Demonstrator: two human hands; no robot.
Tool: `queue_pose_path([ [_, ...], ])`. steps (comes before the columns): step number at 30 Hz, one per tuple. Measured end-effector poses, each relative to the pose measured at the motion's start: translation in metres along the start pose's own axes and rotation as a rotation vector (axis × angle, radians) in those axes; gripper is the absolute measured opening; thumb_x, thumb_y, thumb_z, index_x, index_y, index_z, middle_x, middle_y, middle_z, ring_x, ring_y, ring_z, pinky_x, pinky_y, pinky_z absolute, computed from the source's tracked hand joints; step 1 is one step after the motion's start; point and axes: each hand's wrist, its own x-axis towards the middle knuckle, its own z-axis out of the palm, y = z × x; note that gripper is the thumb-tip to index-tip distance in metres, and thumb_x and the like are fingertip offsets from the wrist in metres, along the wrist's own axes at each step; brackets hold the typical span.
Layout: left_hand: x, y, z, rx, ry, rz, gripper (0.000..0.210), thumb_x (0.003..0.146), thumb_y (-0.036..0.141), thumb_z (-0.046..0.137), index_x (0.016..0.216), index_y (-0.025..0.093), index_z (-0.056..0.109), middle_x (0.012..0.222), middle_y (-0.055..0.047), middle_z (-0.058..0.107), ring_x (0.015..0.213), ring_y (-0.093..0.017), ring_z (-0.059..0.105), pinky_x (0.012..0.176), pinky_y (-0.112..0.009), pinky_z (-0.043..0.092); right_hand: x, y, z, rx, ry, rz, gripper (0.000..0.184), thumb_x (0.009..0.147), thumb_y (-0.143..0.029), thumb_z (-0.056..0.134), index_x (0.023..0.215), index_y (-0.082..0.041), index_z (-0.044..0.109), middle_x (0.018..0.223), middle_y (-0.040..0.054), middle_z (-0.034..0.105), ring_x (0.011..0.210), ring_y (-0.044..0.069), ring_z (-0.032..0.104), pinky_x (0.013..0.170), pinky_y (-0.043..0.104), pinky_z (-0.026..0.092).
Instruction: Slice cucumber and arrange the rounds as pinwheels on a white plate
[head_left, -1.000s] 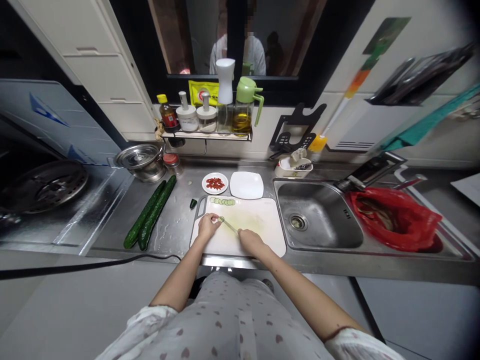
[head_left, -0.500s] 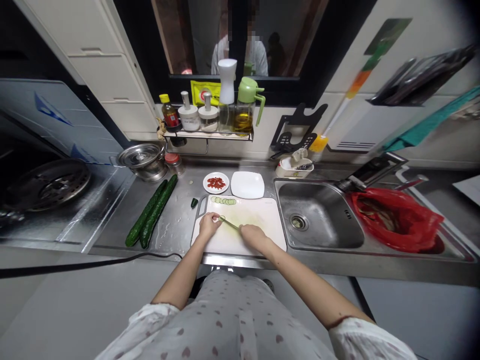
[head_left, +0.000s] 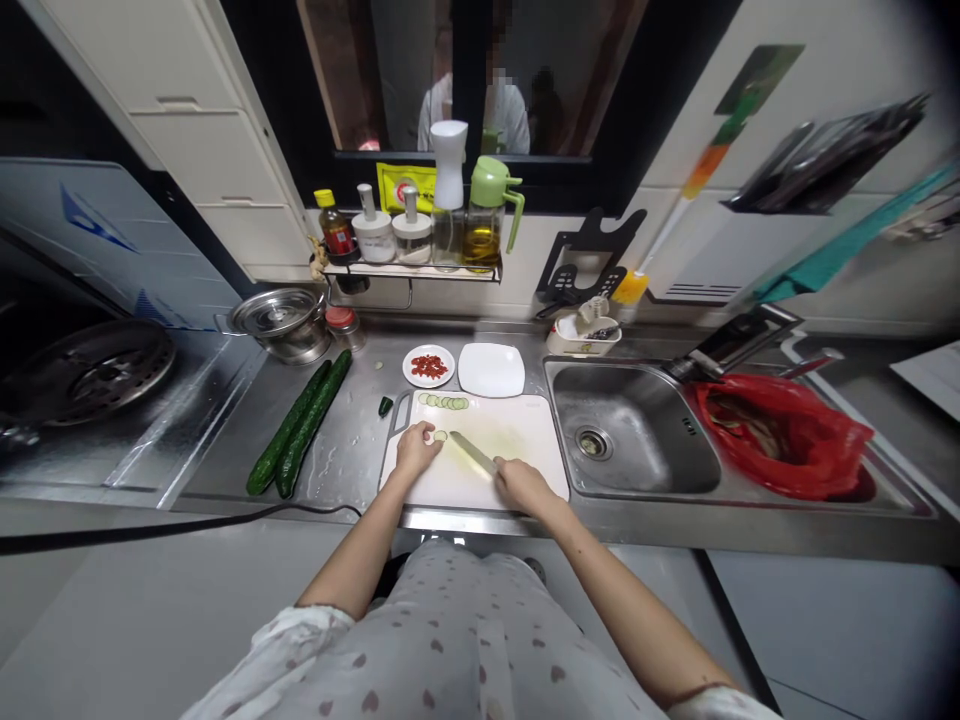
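On the white cutting board [head_left: 480,485], my right hand [head_left: 523,484] grips a kitchen knife [head_left: 474,453] by its handle. The blade slants toward the upper left, its tip just right of a thin cucumber slice [head_left: 440,436]. Beside that slice is my left hand [head_left: 418,452], its thumb and forefinger apart; whether the thumb touches the slice is too small to tell. A row of overlapping cucumber slices [head_left: 450,403] lies along the board's far edge. Left of the board's handle sits a cut cucumber end [head_left: 385,406]. Two whole cucumbers [head_left: 311,425] lie further left on the counter.
Behind the board stand a plate of chopped red pieces [head_left: 429,357] and a white square plate [head_left: 491,361]. A sink [head_left: 637,480] adjoins on the right, with a red plastic bag [head_left: 810,460] beyond. A steel pot [head_left: 289,340] stands back left, below a condiment shelf [head_left: 412,270].
The knife has moved right, away from my left hand, and its blade face shows more. My left fingers have parted, and a cucumber slice now lies flat beside them.
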Motion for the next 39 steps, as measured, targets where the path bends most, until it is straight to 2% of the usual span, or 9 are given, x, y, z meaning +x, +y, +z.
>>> queue_pose_path([
  [3, 0.001, 0.004, 0.002, 0.062, -0.005, -0.01, 0.029, 0.075, 0.032, 0.062, 0.101, 0.02, 0.063, 0.092, -0.005, 0.063, 0.087, -0.018, 0.058, 0.077, -0.027, 0.041, -0.009, 0.006, 0.006, 0.058, 0.026, 0.102, 0.027, 0.091, -0.019, 0.035, 0.109, -0.015, 0.054, 0.097, 0.0131, 0.067, 0.09, 0.021, 0.063, 0.069, 0.025, 0.037],
  [9, 0.002, 0.012, 0.003, 0.099, -0.019, -0.04, 0.013, 0.076, 0.027, 0.059, 0.087, 0.02, 0.063, 0.097, -0.005, 0.062, 0.085, -0.017, 0.059, 0.074, -0.026, 0.041, -0.013, 0.015, 0.011, 0.125, 0.039, 0.22, 0.026, 0.092, -0.023, 0.035, 0.11, -0.016, 0.053, 0.096, 0.0118, 0.067, 0.089, 0.02, 0.062, 0.066, 0.025, 0.034],
  [14, 0.005, 0.016, 0.001, 0.128, -0.025, -0.055, 0.017, 0.075, 0.025, 0.06, 0.091, 0.02, 0.063, 0.097, -0.006, 0.063, 0.085, -0.018, 0.06, 0.073, -0.027, 0.041, -0.012, 0.02, 0.014, 0.148, 0.055, 0.237, 0.027, 0.092, -0.026, 0.035, 0.11, -0.017, 0.053, 0.096, 0.0115, 0.067, 0.088, 0.02, 0.063, 0.065, 0.025, 0.032],
  [18, 0.011, 0.017, 0.002, 0.136, -0.041, -0.066, 0.015, 0.072, 0.027, 0.063, 0.086, 0.02, 0.063, 0.099, -0.006, 0.063, 0.085, -0.018, 0.06, 0.072, -0.026, 0.041, -0.01, 0.022, 0.017, 0.151, 0.061, 0.231, 0.028, 0.092, -0.026, 0.036, 0.111, -0.017, 0.053, 0.096, 0.0118, 0.067, 0.088, 0.02, 0.063, 0.065, 0.025, 0.032],
  [24, 0.019, 0.014, 0.006, 0.007, -0.078, -0.083, 0.01, 0.072, 0.022, 0.061, 0.082, 0.022, 0.061, 0.081, 0.0, 0.066, 0.074, -0.014, 0.059, 0.067, -0.023, 0.04, -0.007, 0.024, 0.019, 0.14, 0.065, 0.235, 0.027, 0.092, -0.026, 0.036, 0.111, -0.017, 0.053, 0.095, 0.0124, 0.067, 0.086, 0.021, 0.063, 0.063, 0.026, 0.032],
  [32, 0.04, 0.002, -0.004, -0.12, 0.194, -0.247, 0.021, 0.079, 0.023, 0.054, 0.097, 0.025, 0.064, 0.086, -0.001, 0.069, 0.082, -0.018, 0.061, 0.075, -0.027, 0.042, -0.005, 0.026, 0.024, 0.152, 0.049, 0.235, 0.026, 0.092, -0.027, 0.036, 0.11, -0.017, 0.053, 0.095, 0.0119, 0.067, 0.086, 0.02, 0.062, 0.065, 0.025, 0.032],
  [39, 0.047, 0.0, -0.007, -0.037, 0.261, -0.268, 0.018, 0.078, 0.024, 0.055, 0.093, 0.026, 0.066, 0.088, -0.001, 0.07, 0.093, -0.021, 0.061, 0.088, -0.035, 0.038, -0.007, 0.025, 0.021, 0.142, 0.053, 0.243, 0.026, 0.093, -0.026, 0.035, 0.11, -0.018, 0.053, 0.095, 0.0119, 0.067, 0.086, 0.02, 0.062, 0.065, 0.026, 0.032],
])
